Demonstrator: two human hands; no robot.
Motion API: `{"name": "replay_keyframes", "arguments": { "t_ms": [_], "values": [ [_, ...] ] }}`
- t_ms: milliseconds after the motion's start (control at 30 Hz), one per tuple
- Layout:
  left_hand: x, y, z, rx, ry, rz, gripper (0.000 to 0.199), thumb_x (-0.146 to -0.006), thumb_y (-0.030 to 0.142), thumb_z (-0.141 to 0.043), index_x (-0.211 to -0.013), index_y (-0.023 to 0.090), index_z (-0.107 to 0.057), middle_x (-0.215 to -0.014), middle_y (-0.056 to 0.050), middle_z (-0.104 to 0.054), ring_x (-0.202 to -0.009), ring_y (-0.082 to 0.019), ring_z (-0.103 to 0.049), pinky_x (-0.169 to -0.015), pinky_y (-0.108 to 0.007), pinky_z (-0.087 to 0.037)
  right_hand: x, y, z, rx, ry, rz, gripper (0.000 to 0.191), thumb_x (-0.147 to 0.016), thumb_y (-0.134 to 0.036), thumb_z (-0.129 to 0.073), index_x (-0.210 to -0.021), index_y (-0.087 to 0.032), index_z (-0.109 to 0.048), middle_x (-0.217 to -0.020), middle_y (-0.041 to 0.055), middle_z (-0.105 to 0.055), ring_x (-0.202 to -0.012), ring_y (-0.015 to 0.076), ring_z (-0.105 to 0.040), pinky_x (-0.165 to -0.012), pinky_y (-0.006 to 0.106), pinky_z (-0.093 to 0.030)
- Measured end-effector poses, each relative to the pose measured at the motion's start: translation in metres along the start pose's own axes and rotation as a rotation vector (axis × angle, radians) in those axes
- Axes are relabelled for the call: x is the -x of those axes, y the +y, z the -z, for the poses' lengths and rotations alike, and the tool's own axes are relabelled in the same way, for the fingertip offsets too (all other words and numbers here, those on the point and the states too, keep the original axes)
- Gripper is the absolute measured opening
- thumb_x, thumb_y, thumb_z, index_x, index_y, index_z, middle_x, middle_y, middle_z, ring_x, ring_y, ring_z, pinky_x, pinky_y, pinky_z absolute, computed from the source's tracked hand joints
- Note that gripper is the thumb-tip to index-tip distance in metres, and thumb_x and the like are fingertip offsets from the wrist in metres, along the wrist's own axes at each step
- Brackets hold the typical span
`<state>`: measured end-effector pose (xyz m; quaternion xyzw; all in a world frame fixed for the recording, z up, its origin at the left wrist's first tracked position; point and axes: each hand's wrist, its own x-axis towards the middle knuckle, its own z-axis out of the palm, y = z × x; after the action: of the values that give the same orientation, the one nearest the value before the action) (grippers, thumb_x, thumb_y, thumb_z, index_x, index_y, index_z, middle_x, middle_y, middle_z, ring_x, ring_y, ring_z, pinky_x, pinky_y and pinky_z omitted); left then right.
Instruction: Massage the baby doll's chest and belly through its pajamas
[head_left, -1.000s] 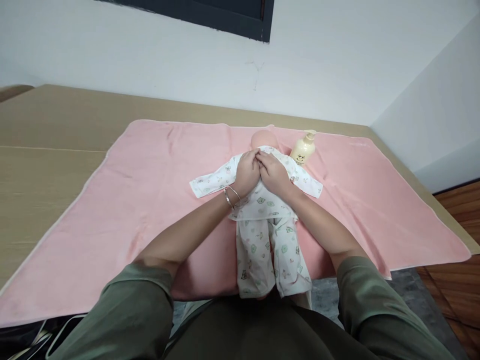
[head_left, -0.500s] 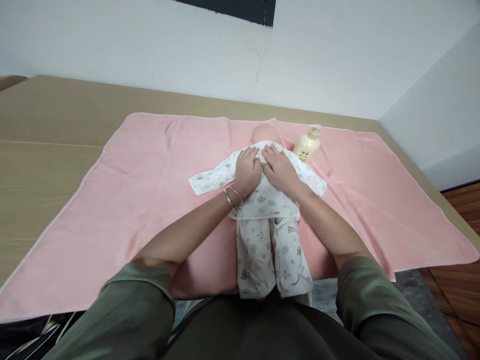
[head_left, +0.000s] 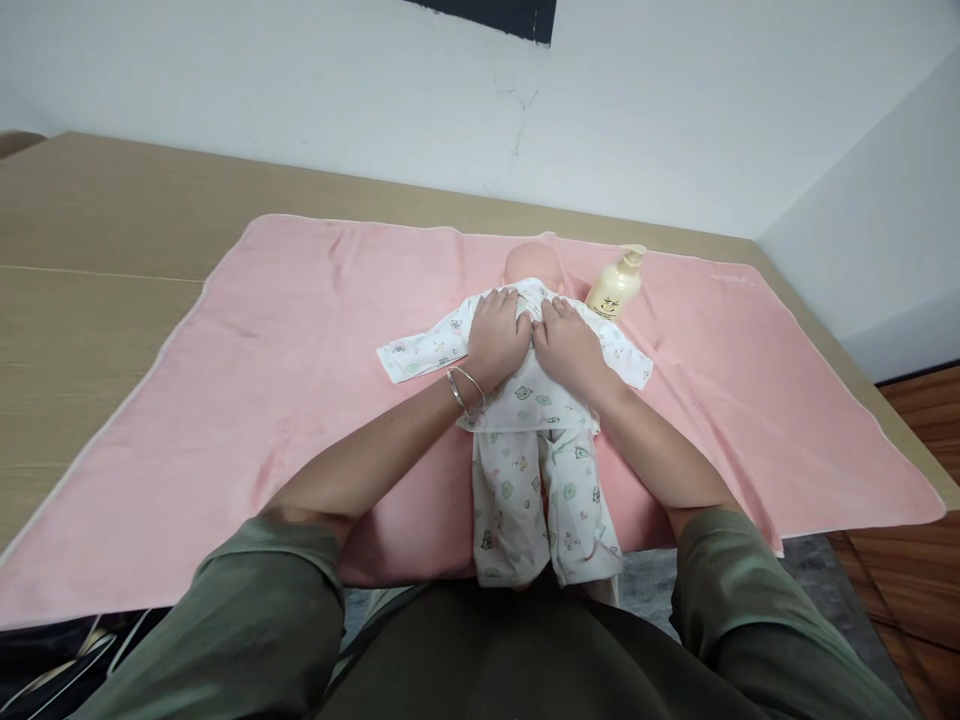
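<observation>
A baby doll [head_left: 535,392] in a white printed top and trousers lies stretched out with its head away from me. No face shows on its bare head [head_left: 532,262], and its sleeves spread to both sides. My left hand [head_left: 496,335], with bangles at the wrist, rests flat on the left of the doll's upper body. On the right of it lies my right hand [head_left: 566,340], fingers extended towards the doll's shoulder. Both thumbs come close together near the middle. Neither hand grips anything.
A pink blanket [head_left: 322,340] with a few creases covers much of the wooden table [head_left: 90,220]. A cream pump bottle [head_left: 616,285] lies tilted beside the doll's right-hand shoulder. Behind the table rises a white wall [head_left: 337,90]. The doll's trouser legs reach the table's front edge.
My hands have shifted slightly outwards on the doll's upper body, the right one a little to the right. The doll and the bottle keep their places; the view has tipped slightly.
</observation>
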<state>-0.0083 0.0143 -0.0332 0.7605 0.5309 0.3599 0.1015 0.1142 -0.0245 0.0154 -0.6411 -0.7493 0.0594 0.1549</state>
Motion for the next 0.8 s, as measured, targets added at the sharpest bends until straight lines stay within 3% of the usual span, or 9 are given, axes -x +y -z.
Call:
{"name": "replay_keyframes", "arguments": {
  "t_ms": [167, 333, 500, 667, 800],
  "values": [
    [0.013, 0.021, 0.009, -0.025, -0.021, -0.025, 0.047, -0.096, 0.023, -0.040, -0.133, 0.002, -0.058, -0.146, -0.024, -0.057, -0.144, -0.036, -0.046, -0.124, -0.054, -0.031, -0.021, 0.022, 0.003, -0.102, -0.029, -0.059, 0.055, -0.101, -0.036, -0.037, -0.140, -0.001, -0.053, -0.156, 0.0240, -0.046, -0.150, 0.0337, -0.038, -0.125, 0.047, -0.029],
    [-0.006, 0.016, 0.025, -0.054, -0.175, 0.055, 0.041, -0.094, 0.023, -0.044, -0.125, 0.003, -0.061, -0.136, -0.025, -0.063, -0.134, -0.036, -0.054, -0.119, -0.053, -0.038, -0.005, 0.005, 0.006, 0.013, 0.005, -0.062, 0.045, -0.102, -0.033, -0.037, -0.128, -0.004, -0.060, -0.145, 0.0238, -0.058, -0.143, 0.0351, -0.047, -0.120, 0.049, -0.035],
    [-0.011, 0.015, 0.031, -0.214, -0.218, -0.002, 0.038, -0.097, 0.026, -0.040, -0.114, 0.003, -0.064, -0.118, -0.024, -0.069, -0.119, -0.036, -0.062, -0.109, -0.050, -0.046, 0.004, -0.004, 0.012, 0.103, 0.027, -0.057, 0.040, -0.100, -0.028, -0.037, -0.112, -0.008, -0.070, -0.123, 0.0220, -0.071, -0.123, 0.0353, -0.062, -0.108, 0.047, -0.046],
    [0.008, 0.032, 0.028, -0.325, -0.142, -0.033, 0.046, -0.100, 0.028, -0.040, -0.118, -0.007, -0.064, -0.124, -0.031, -0.066, -0.126, -0.041, -0.059, -0.111, -0.050, -0.045, -0.017, 0.018, 0.006, -0.007, -0.030, -0.066, 0.053, -0.102, -0.037, -0.036, -0.134, -0.001, -0.058, -0.151, 0.0252, -0.051, -0.145, 0.0339, -0.045, -0.119, 0.045, -0.036],
    [0.008, 0.030, 0.028, -0.342, -0.155, -0.034, 0.048, -0.101, 0.029, -0.039, -0.124, -0.007, -0.062, -0.134, -0.030, -0.063, -0.133, -0.039, -0.056, -0.115, -0.048, -0.042, -0.014, 0.014, 0.006, 0.060, -0.029, -0.073, 0.055, -0.104, -0.035, -0.034, -0.138, 0.003, -0.054, -0.152, 0.0265, -0.050, -0.147, 0.0327, -0.043, -0.123, 0.043, -0.031]
  ]
}}
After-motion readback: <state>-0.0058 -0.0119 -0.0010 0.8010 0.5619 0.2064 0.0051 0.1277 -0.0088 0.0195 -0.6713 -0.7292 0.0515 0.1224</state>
